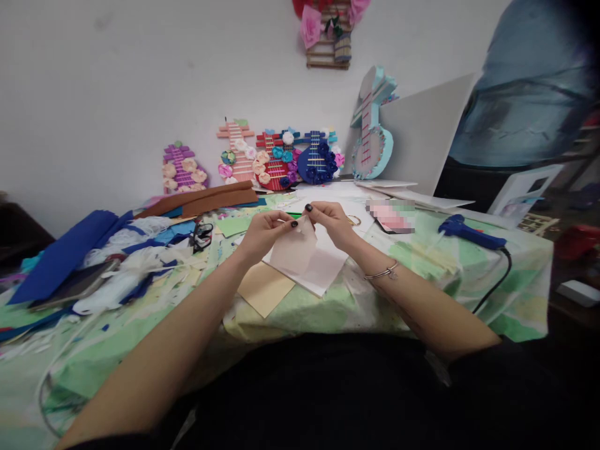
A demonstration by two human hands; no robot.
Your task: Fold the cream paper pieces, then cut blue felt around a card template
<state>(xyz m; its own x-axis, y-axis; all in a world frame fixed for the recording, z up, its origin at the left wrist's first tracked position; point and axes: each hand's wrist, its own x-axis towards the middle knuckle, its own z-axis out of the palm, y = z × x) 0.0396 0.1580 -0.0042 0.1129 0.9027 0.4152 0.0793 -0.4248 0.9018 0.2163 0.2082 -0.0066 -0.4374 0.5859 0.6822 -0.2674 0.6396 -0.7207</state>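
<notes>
Between my two hands, above the middle of the table, is a thin off-white piece of paper [293, 253]. My left hand [266, 234] pinches its upper left edge between thumb and finger. On its top corner my right hand [330, 220] is closed in a pinch, close beside the left fingertips. Beneath it lie white sheets [323, 269] and a cream square of paper [265, 289]. A green pen or stick [294, 214] shows partly behind the hands. Gold-coloured scissor handles [354, 220] peek out by my right hand.
A blue glue gun [471, 234] with a black cord lies at the right. Blue sheets [70, 253], white ribbon-like scraps and a tablet-like device [77, 284] crowd the left. Flower-decorated paper instruments [314, 159] stand against the wall. A phone [390, 215] lies right of centre.
</notes>
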